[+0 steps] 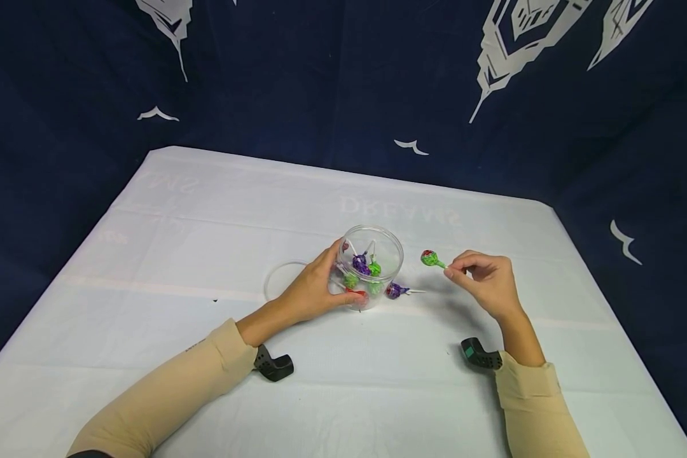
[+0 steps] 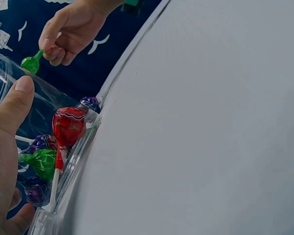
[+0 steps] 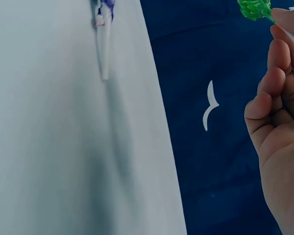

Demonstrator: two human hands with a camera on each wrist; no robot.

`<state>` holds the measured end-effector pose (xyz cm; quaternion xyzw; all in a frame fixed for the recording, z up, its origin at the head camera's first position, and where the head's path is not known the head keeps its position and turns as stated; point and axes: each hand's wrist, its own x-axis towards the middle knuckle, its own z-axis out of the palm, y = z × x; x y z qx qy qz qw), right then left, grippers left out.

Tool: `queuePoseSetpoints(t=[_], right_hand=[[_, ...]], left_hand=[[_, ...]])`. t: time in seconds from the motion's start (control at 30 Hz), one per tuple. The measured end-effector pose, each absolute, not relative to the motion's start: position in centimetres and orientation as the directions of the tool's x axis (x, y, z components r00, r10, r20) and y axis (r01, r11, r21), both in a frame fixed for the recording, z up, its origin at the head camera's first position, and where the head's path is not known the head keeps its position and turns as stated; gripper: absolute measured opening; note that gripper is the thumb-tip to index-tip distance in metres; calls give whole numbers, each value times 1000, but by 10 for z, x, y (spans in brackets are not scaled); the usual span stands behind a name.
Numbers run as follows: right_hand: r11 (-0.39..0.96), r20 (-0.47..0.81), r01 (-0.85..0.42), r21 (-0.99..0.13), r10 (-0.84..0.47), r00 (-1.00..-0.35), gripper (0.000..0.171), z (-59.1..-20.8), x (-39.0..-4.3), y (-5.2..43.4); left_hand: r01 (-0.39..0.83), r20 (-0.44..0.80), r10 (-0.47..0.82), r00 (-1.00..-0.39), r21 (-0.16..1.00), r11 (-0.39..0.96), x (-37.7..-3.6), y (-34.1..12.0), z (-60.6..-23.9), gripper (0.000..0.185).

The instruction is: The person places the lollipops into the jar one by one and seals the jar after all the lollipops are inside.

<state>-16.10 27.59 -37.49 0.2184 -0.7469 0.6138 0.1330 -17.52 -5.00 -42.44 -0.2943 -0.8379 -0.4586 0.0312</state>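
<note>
My left hand [image 1: 315, 286] grips a clear plastic jar [image 1: 399, 254] that stands on the table, its thumb and fingers around the side. Several wrapped lollipops lie inside, among them a red one [image 2: 68, 128], a green one [image 2: 45, 162] and a purple one [image 1: 362, 264]. To the jar's right, my right hand [image 1: 486, 280] pinches the stick end of a green lollipop [image 1: 429, 257], held in the air with its head toward the jar. A purple lollipop [image 1: 396, 291] lies on the table just beside the jar, its white stick pointing right.
A clear round lid or ring [image 1: 271, 277] lies on the white table [image 1: 343, 407], partly hidden behind my left hand. Behind the table hangs a dark blue cloth [image 1: 298, 83] with white figures. Each wrist wears a black camera mount [image 1: 275, 366].
</note>
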Motion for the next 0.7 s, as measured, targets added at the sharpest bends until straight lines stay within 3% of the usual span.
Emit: queuePoseSetpoints(t=[0.3, 0.7], right_hand=[[64, 520, -541, -839, -200, -830, 16, -367, -165, 268], [21, 554, -572, -820, -224, -802, 9, -357, -170, 256]], left_hand=[[515, 313, 467, -827, 754, 408, -175, -49, -425, 108], [514, 311, 467, -828, 755, 408, -175, -50, -424, 109]])
